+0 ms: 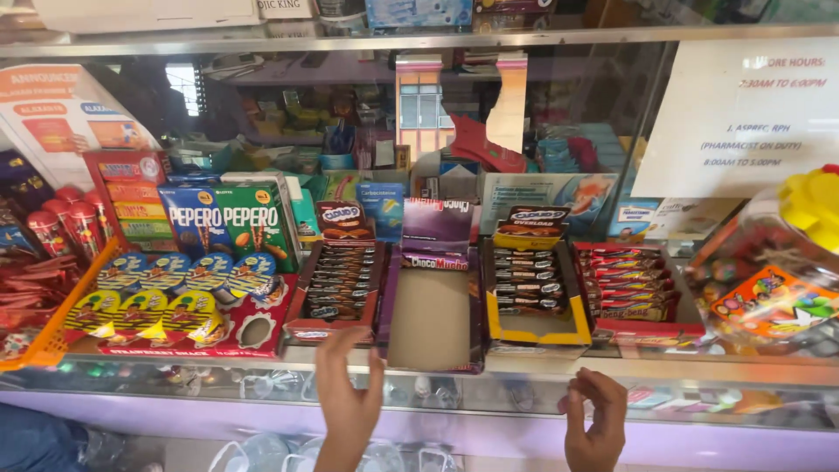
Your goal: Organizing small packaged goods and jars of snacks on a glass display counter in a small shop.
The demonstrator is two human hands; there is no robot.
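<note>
Several display cartons line the glass counter point(489, 369): the red tray point(188, 336) of egg-shaped sweets, then the purple box point(434, 316), bare inside, then the brown box point(336, 284) and the yellow-rimmed box point(535, 297), both stacked with dark bars. The left hand point(348, 398), fingers spread, touches the purple box's front edge; the right hand point(594, 418), fingers curled, holds nothing at the counter edge.

Bright daylight, glass glare, slight edge blur.

Two bare hands: left grip point(347, 404), right grip point(595, 419); no sleeves, rings.
</note>
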